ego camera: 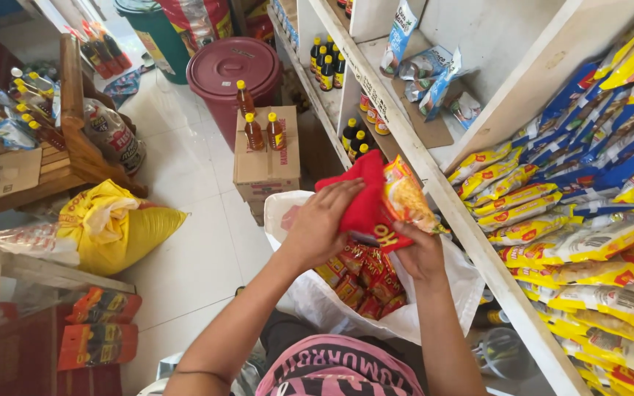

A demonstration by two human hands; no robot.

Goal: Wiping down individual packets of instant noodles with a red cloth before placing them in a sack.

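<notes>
While both hands grip it, the red snack packet (376,205) hangs above the white sack's (449,293) open rim.
Left hand (321,227) fingers clasp its left end, right hand (421,253) fingers pinch underneath; long axis tilts toward the shelf (471,235).

Both hands (324,224) (420,253) on red packets (368,209)

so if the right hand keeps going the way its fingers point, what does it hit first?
The right hand points up and left into the red packet it already holds. Past that, probably the left hand; depth is unclear.
</notes>
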